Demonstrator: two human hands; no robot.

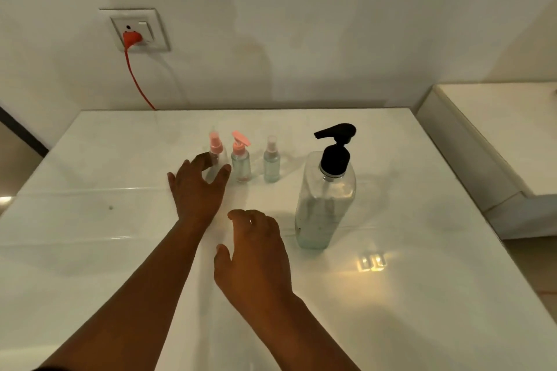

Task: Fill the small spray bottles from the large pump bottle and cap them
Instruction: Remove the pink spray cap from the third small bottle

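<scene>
Three small clear bottles stand in a row on the white table (391, 295). The left spray bottle (216, 147) and the middle pump bottle (240, 159) have pink tops; the right spray bottle (272, 163) wears a clear cap. A large clear pump bottle (325, 202) with a black pump stands to their right, nearer me. My left hand (197, 190) is spread open around the base of the left spray bottle, thumb and fingers on either side, partly hiding it. My right hand (256, 256) hovers open above the table, left of the large bottle.
A wall socket (135, 30) with an orange plug and an orange cable running down sits on the wall behind the table. A white ledge or cabinet (497, 129) adjoins the table's right side. A bright light reflection (372, 262) lies on the tabletop.
</scene>
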